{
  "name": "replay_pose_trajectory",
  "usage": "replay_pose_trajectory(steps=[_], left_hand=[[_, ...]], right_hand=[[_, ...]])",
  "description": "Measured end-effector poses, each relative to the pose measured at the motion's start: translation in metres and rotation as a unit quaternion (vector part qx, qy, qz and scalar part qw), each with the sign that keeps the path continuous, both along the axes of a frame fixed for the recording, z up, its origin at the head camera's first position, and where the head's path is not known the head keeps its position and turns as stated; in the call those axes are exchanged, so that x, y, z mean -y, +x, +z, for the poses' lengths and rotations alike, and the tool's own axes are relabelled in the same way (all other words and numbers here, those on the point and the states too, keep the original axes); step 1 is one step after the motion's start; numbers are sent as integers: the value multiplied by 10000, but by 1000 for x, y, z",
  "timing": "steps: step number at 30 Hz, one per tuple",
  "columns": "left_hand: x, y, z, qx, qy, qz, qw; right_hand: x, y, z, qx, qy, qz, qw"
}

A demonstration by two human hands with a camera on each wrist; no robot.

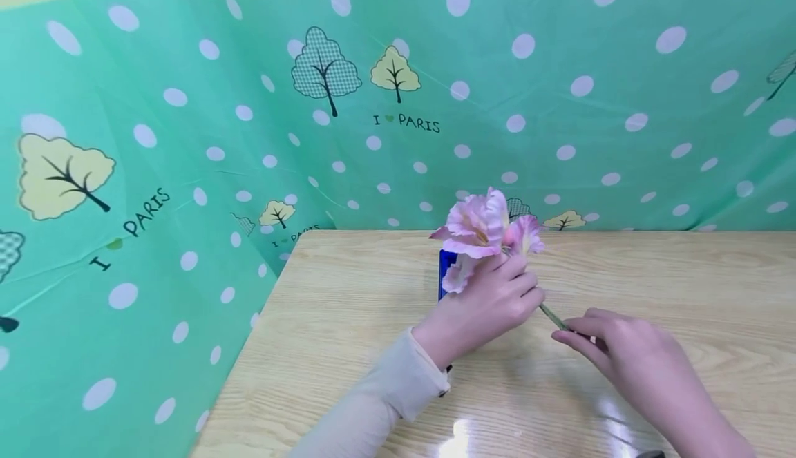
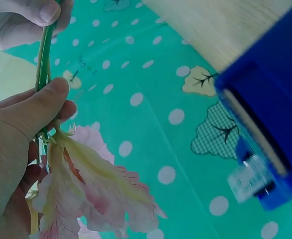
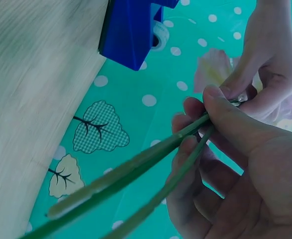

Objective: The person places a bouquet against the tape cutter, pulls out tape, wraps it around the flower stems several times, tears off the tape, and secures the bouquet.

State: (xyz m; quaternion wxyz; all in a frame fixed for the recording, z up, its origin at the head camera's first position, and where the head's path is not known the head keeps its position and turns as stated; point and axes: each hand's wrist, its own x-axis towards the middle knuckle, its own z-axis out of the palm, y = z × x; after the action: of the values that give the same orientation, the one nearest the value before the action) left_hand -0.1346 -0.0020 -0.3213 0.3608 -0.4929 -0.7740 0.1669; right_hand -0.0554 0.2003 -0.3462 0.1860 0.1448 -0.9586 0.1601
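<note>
Pink artificial flowers (image 1: 475, 226) are held up over the table by both hands. My left hand (image 1: 491, 299) grips the green stems just below the blossoms; in the left wrist view its thumb presses on the stems (image 2: 45, 64), and the petals (image 2: 101, 191) hang below. Farther down the stems, my right hand (image 1: 637, 351) pinches them between thumb and fingers. In the right wrist view, several stem ends (image 3: 121, 174) stick out past the right hand's fingers. Behind the left hand stands a blue tape dispenser (image 1: 444, 282), mostly hidden in the head view.
The wood-grain table (image 1: 348, 306) carries the dispenser. Clear tape (image 3: 160, 36) shows at the dispenser in the right wrist view. A green dotted cloth (image 1: 547, 92) hangs behind and to the left. Part of a dark object (image 1: 651, 454) pokes in at the bottom edge.
</note>
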Motion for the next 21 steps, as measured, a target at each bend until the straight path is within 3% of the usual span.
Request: replay_pose_trajectory(steps=[4,12,21], left_hand=[[11,1,-4,-27,374,-98,9993],[36,2,-14,-446,711,-98,9964],[65,8,-18,-125,813,128,9965]], right_hand=[[7,-5,3,260,68,35,9996],[23,-17,2,470,-144,349,9982],[42,-27,2,570,-410,825,9941]])
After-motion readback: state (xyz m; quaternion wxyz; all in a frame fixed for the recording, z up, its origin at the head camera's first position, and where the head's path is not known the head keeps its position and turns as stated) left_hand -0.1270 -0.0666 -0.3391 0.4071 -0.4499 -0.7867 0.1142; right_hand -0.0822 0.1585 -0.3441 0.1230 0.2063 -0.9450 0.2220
